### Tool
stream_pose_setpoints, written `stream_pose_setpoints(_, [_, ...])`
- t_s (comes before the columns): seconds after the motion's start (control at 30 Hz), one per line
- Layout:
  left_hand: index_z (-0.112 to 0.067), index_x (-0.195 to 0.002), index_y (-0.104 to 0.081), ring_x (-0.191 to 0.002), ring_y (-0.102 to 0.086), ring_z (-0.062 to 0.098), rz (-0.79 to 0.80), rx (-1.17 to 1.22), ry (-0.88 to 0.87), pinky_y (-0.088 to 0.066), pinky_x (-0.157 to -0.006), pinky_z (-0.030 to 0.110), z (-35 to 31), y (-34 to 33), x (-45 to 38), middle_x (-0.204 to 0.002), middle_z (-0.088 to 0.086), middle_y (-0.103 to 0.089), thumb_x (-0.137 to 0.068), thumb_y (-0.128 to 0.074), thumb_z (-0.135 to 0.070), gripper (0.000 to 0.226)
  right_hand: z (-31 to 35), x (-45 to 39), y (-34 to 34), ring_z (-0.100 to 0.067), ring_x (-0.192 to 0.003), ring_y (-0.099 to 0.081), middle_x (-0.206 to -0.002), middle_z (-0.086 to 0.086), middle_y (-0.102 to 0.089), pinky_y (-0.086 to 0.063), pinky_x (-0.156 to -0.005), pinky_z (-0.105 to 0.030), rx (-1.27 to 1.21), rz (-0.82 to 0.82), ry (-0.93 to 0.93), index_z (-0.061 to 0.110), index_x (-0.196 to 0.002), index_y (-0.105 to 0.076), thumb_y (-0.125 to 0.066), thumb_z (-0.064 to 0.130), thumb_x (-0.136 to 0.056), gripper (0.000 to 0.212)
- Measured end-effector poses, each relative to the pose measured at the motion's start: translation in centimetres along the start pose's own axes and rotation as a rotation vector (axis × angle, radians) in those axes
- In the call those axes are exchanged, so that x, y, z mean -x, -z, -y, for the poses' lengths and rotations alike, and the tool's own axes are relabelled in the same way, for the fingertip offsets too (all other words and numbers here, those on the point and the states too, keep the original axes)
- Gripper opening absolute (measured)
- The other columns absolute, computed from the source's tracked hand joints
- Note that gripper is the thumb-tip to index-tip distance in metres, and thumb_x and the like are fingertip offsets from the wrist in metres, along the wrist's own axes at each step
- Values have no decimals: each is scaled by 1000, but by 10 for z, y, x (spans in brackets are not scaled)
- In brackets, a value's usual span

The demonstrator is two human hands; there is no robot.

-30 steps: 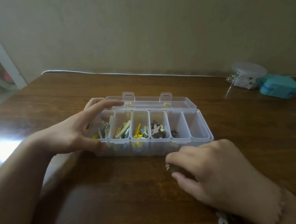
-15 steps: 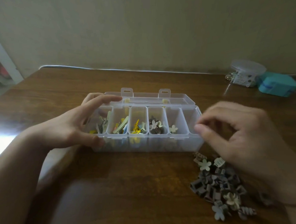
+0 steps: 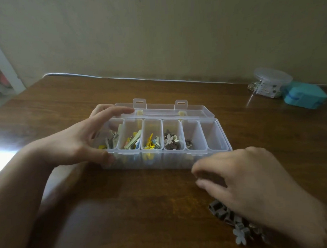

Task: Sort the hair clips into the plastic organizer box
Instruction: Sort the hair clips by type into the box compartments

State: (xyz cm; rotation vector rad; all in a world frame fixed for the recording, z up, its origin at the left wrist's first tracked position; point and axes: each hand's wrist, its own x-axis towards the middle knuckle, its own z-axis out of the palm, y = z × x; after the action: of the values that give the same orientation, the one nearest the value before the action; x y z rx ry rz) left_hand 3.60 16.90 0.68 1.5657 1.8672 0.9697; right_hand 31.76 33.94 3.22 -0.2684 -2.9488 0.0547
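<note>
The clips (image 3: 234,218) are tiny, light and hard, so pinch one by its sides. They lie in a pile near the counter's (image 3: 143,208) front right edge. The right hand (image 3: 253,183) curls over them; I cannot tell if it holds one. The left hand (image 3: 81,139) grips the box (image 3: 160,162). Five slots hold clips; the far right slot looks empty.

Clear organizer box (image 3: 218,140), grey clips (image 3: 229,217), brown table (image 3: 143,208).
</note>
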Motion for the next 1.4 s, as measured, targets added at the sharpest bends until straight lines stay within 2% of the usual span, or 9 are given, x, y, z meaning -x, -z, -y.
stream_pose_setpoints(0.1, [-55, -139, -39, -128, -51, 8, 2, 5, 6, -44, -101, 31, 2, 0, 0, -140, -24, -35, -53, -80, -47, 96, -5, -4, 0, 4, -45, -48, -73, 22, -62, -34, -42, -6, -284, -290, -26, 34, -94, -65, -55, 50, -85, 21])
stream_pose_setpoints(0.43, [-55, -139, -40, -129, -48, 5, -16, -38, 14, -42, -103, 23, 1, 0, -1, -139, -20, -35, -51, -80, -47, 98, -16, -4, 6, -3, -64, -64, -69, 14, -68, -48, -54, -20, -417, -468, 48, 19, -74, -74, -60, 38, -92, 29])
stream_pose_setpoints(0.53, [-55, -139, -40, -130, -47, 6, -11, -28, 15, -41, -106, 29, 0, -1, -1, -139, -20, -36, -51, -79, -48, 97, -14, 7, 27, -2, -50, -57, -56, 16, -61, -37, -48, -10, -435, -240, -31, 29, -72, -70, -59, 52, -87, 30])
stream_pose_setpoints(0.6, [-54, -140, -39, -132, -44, 8, -10, -26, 16, -37, -106, 32, 0, -1, -1, -139, -19, -36, -51, -79, -48, 98, -9, 10, 23, 3, -62, -57, -68, 18, -62, -41, -57, -14, -115, -18, -112, 40, -95, -65, -36, 77, -82, 48])
stream_pose_setpoints(0.73, [-54, -141, -38, -133, -41, 7, -9, -36, 17, -35, -105, 31, 0, -2, -1, -137, -18, -36, -51, -79, -48, 99, -1, 9, 11, -10, -92, -59, -94, 11, -62, -47, -73, -29, 145, 133, -126, 43, -122, -47, -35, 71, -87, 47])
stream_pose_setpoints(0.87, [-55, -140, -39, -131, -45, 7, -3, -11, 18, -38, -103, 29, -1, -1, -1, -137, -20, -36, -51, -79, -47, 97, 5, 5, 4, -8, -91, -59, -98, 15, -62, -48, -72, -30, 87, 140, -16, 40, -113, -52, -39, 59, -91, 32])
stream_pose_setpoints(1.1, [-57, -139, -38, -129, -46, 6, 0, -22, 13, -38, -102, 28, -1, -2, -1, -136, -24, -35, -52, -78, -48, 96, -9, -11, 0, 14, -65, -52, -84, 18, -63, -39, -52, -6, -317, -358, -72, 28, -98, -64, -64, 40, -86, 17])
stream_pose_setpoints(1.23, [-57, -138, -40, -128, -49, 6, -2, -9, 21, -40, -104, 27, -3, -1, 0, -137, -22, -36, -52, -78, -46, 95, -18, -17, -10, 7, -81, -61, -95, 20, -67, -52, -64, -19, -253, -315, -63, 29, -94, -69, -54, 51, -89, 27])
stream_pose_setpoints(1.4, [-56, -138, -40, -127, -50, 5, 8, -8, 22, -42, -100, 19, -2, -2, 0, -136, -24, -35, -53, -79, -43, 95, -21, 3, 11, 5, -80, -61, -86, 19, -65, -47, -66, -12, -371, -207, 137, 29, -92, -68, -63, 46, -84, 19])
